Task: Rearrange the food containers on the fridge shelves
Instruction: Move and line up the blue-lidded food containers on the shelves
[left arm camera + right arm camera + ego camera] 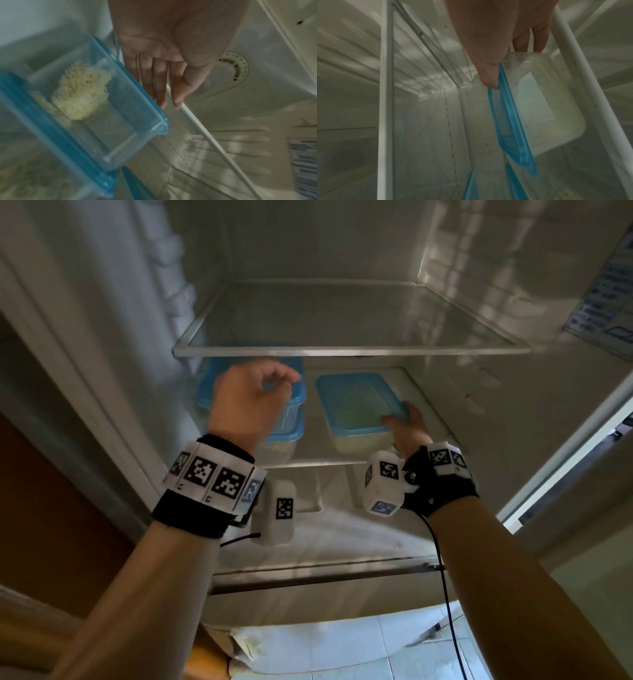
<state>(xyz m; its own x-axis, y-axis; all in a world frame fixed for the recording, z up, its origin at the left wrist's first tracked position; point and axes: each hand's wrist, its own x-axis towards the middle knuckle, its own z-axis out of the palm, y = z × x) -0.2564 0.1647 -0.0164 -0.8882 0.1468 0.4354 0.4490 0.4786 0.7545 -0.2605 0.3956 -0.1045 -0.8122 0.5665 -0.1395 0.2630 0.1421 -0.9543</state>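
Observation:
Two clear containers with blue lids (291, 422) stand stacked at the left of the lower shelf (308, 463). The top one (96, 108) holds a pale block of noodles. My left hand (277, 383) hovers in front of this stack with relaxed fingers (159, 88) beside the top container's rim, holding nothing. A third blue-lidded container (356, 405) sits to the right on the same shelf. My right hand (400, 419) grips its near right corner, thumb (488, 75) on the blue lid (510, 121) and fingers behind the cloudy tub (556, 108).
The upper glass shelf (349, 350) is bare, and its white front rail (214, 135) runs just past my left fingertips. A drawer (325, 542) lies below the lower shelf. The open door (565, 440) is at the right, under a printed label (606, 296).

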